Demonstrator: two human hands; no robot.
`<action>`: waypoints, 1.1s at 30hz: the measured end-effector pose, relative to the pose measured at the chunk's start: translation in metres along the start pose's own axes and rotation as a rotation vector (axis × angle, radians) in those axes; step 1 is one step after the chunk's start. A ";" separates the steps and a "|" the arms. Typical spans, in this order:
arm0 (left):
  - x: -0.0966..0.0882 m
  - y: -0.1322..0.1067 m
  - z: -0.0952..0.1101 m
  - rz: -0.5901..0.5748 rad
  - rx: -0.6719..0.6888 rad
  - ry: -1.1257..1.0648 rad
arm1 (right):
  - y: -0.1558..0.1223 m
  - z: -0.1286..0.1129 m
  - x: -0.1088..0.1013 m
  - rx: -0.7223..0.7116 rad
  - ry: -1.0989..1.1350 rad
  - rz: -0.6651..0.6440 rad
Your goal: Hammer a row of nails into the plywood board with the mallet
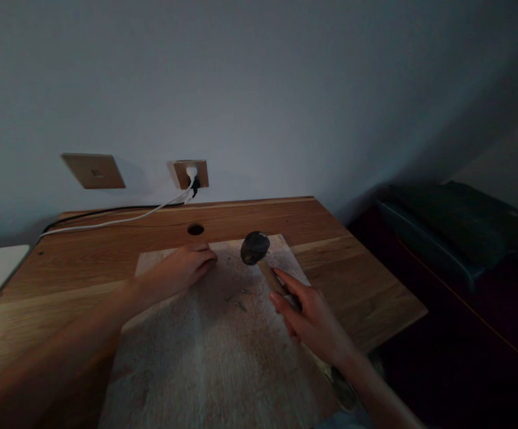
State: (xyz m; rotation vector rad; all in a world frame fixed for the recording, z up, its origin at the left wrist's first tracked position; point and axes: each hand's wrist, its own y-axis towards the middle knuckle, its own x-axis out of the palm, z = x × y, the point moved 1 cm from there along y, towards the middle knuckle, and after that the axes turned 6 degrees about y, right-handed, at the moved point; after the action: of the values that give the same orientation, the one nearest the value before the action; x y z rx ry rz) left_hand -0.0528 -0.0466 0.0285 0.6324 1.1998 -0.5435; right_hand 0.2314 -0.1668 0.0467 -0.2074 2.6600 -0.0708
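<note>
A right hand (310, 316) wraps its fingers around the wooden handle of a dark, round-headed hammer (255, 249), raised over a pale, scuffed rectangular board (182, 363) on a brown wooden desk (366, 280). The left hand (198, 261) curls at the board's far side; whether it pinches anything cannot be told. Small, thin metal pieces (240, 305) lie between; behind, white (111, 224) and black cables (91, 213) cross the desk.

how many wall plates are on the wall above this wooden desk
2, side by side. The left wall plate has nothing plugged in; the right wall plate holds a white plug and a black plug. More could be hidden behind the desk.
</note>
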 end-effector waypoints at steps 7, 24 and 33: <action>0.020 -0.001 -0.005 0.094 0.078 0.000 | -0.001 -0.002 0.002 -0.015 0.000 -0.005; 0.021 0.000 -0.008 0.177 -0.143 -0.339 | 0.014 -0.036 0.029 -0.096 -0.106 -0.036; 0.021 0.001 -0.009 0.207 -0.156 -0.336 | 0.019 -0.032 0.041 -0.141 -0.192 -0.063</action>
State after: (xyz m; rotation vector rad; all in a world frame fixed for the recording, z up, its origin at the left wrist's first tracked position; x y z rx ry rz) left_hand -0.0527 -0.0405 0.0062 0.5020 0.8391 -0.3599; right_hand 0.1778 -0.1538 0.0553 -0.3274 2.4683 0.1114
